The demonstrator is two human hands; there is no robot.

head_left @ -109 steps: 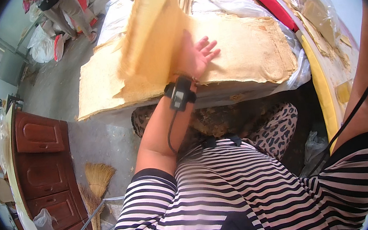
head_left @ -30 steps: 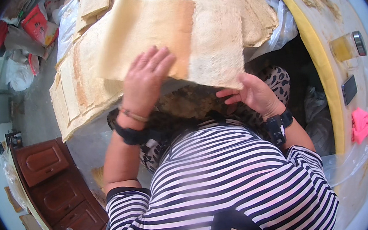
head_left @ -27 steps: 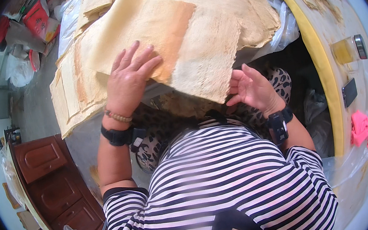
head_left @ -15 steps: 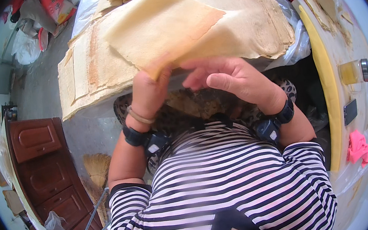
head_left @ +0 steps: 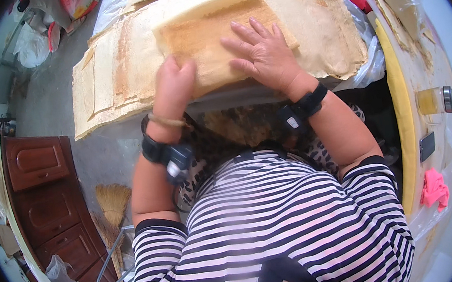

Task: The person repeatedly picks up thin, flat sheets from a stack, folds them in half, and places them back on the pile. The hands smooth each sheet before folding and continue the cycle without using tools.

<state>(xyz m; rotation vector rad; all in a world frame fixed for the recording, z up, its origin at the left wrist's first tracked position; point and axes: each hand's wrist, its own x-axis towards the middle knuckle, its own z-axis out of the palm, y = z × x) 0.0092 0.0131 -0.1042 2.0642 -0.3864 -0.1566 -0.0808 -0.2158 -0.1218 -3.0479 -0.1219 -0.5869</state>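
Here both hands work the folded tan sheet (head_left: 214,36): left hand (head_left: 173,85) gripping its edge, right hand (head_left: 262,53) spread flat.

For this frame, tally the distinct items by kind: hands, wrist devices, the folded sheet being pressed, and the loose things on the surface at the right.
Hands: 2, left hand and right hand
Black wrist devices: 2
Folded tan sheet under the hands: 1
Glass jar of yellow liquid: 1
Pink cloth: 1
Dark flat phone-like slab: 1
Total: 8

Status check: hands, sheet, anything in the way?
Left hand curled on near edge of folded tan sheet. Right hand flat, fingers spread on top. Sheet lies on stack of sheets. Nothing in the way.
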